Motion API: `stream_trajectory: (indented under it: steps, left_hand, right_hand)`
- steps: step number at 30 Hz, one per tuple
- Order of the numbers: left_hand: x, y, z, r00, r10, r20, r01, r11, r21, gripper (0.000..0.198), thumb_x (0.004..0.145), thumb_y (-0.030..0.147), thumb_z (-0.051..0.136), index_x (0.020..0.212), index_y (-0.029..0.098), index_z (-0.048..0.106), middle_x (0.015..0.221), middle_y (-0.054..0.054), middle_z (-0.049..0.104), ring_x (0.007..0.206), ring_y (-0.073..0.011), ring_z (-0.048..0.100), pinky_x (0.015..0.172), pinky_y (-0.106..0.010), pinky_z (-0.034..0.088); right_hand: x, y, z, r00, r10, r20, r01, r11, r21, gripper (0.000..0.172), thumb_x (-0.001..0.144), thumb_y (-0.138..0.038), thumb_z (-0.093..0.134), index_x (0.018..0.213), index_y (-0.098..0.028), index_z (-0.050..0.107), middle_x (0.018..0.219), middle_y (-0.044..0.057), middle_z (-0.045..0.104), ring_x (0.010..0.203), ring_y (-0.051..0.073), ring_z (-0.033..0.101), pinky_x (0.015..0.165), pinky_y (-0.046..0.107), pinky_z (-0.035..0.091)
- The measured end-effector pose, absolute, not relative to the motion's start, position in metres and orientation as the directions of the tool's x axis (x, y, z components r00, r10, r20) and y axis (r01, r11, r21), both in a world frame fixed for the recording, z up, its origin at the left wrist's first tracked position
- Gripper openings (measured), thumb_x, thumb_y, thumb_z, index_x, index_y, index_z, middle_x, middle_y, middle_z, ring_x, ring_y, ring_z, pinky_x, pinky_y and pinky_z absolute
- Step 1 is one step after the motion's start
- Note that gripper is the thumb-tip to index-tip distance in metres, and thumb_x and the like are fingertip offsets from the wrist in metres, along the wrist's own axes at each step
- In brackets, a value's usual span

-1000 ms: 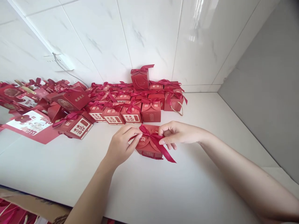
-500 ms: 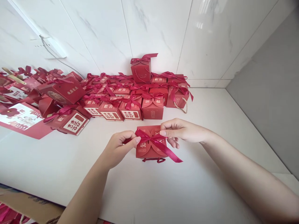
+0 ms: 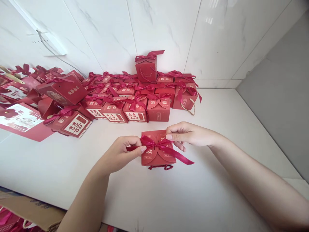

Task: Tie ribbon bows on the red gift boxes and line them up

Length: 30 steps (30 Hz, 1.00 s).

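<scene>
Just beyond my hands, a cluster of red cardboard boxes with ribbon bows (image 3: 158, 111) fills the far middle of the white, smooth tabletop (image 3: 181, 199), its front row partly hiding those behind. It stands before a glossy wall of white, grey-veined tiles (image 3: 164, 35). To the left, a red box with a white label (image 3: 74, 124) sits tilted beside a crowded heap of red boxes and paper pieces (image 3: 67, 91). A brown cardboard carton (image 3: 31, 209) shows at the near left, and a plain grey panel (image 3: 277, 77) closes the right side.

I count four boxes along the cluster's front, three with white labels facing me, and one tall red box (image 3: 146, 71) perched on top. The ones behind overlap too much to count.

In the near middle, between my hands, rests one squarish red cardboard box (image 3: 154, 158), its lid made of curved, overlapping flaps and its near side bearing a twisted dark red cord (image 3: 161, 167). A shiny crimson satin ribbon (image 3: 183, 157) is knotted over the lid, one flat tail trailing right. My left hand (image 3: 120, 153) pinches the ribbon left of the knot between thumb and forefinger; my right hand (image 3: 188, 133) pinches its loop near the far right corner, the remaining fingers loosely curled.
</scene>
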<state>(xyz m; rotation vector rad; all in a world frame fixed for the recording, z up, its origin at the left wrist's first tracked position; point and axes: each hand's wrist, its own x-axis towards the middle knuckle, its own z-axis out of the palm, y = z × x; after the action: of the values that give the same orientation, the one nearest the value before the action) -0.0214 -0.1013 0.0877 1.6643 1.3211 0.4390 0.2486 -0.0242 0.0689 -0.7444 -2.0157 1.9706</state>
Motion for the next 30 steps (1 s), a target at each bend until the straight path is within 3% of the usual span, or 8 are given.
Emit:
stream_trajectory:
  steps: [4,9,13,19,24,30]
  left_hand:
    - [-0.026,-0.1,0.09,0.399,0.868,-0.295,0.584,0.008,0.812,0.039,0.091,0.044,0.059,0.066,0.016,0.051,0.066,0.002,0.046,0.063,-0.0108,0.038,0.059,-0.025,0.03]
    - [-0.037,-0.096,0.094,0.481,0.773,-0.413,0.58,0.074,0.812,0.034,0.087,0.046,0.065,0.071,0.016,0.065,0.072,-0.001,0.062,0.07,-0.0133,0.051,0.067,-0.025,0.039]
    - [-0.047,-0.096,0.095,0.512,0.702,-0.495,0.619,0.098,0.779,0.032,0.081,0.046,0.071,0.071,0.016,0.07,0.069,-0.001,0.059,0.065,-0.0121,0.048,0.058,-0.023,0.036]
    - [-0.049,-0.095,0.094,0.571,0.686,-0.451,0.582,0.049,0.812,0.029,0.083,0.045,0.068,0.085,0.017,0.074,0.079,-0.003,0.066,0.073,-0.0158,0.056,0.067,-0.025,0.042]
    - [-0.047,-0.093,0.094,0.483,0.788,-0.381,0.556,0.06,0.829,0.032,0.09,0.045,0.059,0.075,0.016,0.064,0.07,0.0,0.054,0.06,-0.0093,0.042,0.056,-0.022,0.035]
    - [-0.043,-0.095,0.092,0.468,0.794,-0.388,0.526,0.102,0.844,0.038,0.09,0.049,0.057,0.072,0.015,0.059,0.068,0.0,0.048,0.06,-0.0099,0.038,0.054,-0.024,0.033]
  right_hand:
    - [0.248,-0.025,0.067,-0.852,0.49,-0.183,0.194,-0.028,-0.981,0.038,0.092,-0.053,0.06,0.077,-0.018,0.057,0.057,-0.004,0.058,0.05,0.01,0.055,0.054,0.024,0.042]
    - [0.249,-0.026,0.069,-0.873,0.439,-0.213,0.204,-0.07,-0.977,0.038,0.092,-0.052,0.061,0.075,-0.019,0.053,0.05,-0.005,0.06,0.042,0.01,0.056,0.049,0.024,0.039]
    - [0.249,-0.026,0.067,-0.88,0.42,-0.223,0.203,-0.092,-0.975,0.037,0.094,-0.053,0.056,0.08,-0.019,0.054,0.052,-0.003,0.066,0.039,0.01,0.057,0.047,0.024,0.036]
    - [0.251,-0.024,0.066,-0.869,0.47,-0.157,0.118,-0.111,-0.987,0.038,0.099,-0.054,0.046,0.095,-0.017,0.057,0.052,-0.002,0.067,0.036,0.011,0.057,0.044,0.024,0.036]
    - [0.252,-0.025,0.069,-0.872,0.429,-0.236,0.219,-0.09,-0.972,0.034,0.095,-0.053,0.057,0.09,-0.019,0.054,0.054,-0.003,0.068,0.038,0.011,0.059,0.043,0.023,0.033]
    - [0.25,-0.027,0.072,-0.899,0.355,-0.255,0.227,-0.12,-0.967,0.036,0.093,-0.051,0.059,0.077,-0.019,0.053,0.054,-0.002,0.068,0.041,0.01,0.059,0.047,0.023,0.038]
